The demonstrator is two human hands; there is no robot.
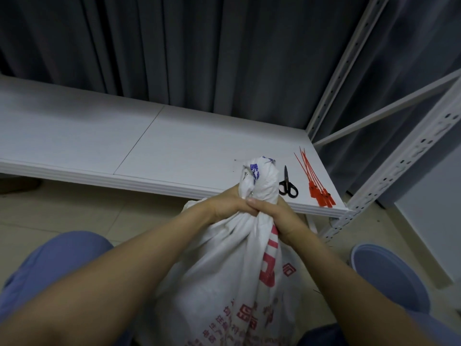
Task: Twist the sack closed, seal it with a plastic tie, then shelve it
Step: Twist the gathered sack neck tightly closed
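Hands first: the left hand [225,204] and the right hand [279,218] are both clenched tight round the gathered neck of the white woven sack with red printed lettering [239,275], which stands on the floor between the person's blue-trousered knees, just in front of the low white shelf board [149,146]. To twist well, I judge one fist should anchor the neck low while the other turns the bunched top above, keeping it tight until a tie goes on. On the board, right of the sack's top, lie black-handled scissors [287,184], then a bundle of red plastic ties [316,186]. Behind the board hang dark grey curtains [199,46]; a white perforated metal upright [404,156] frames its right end.
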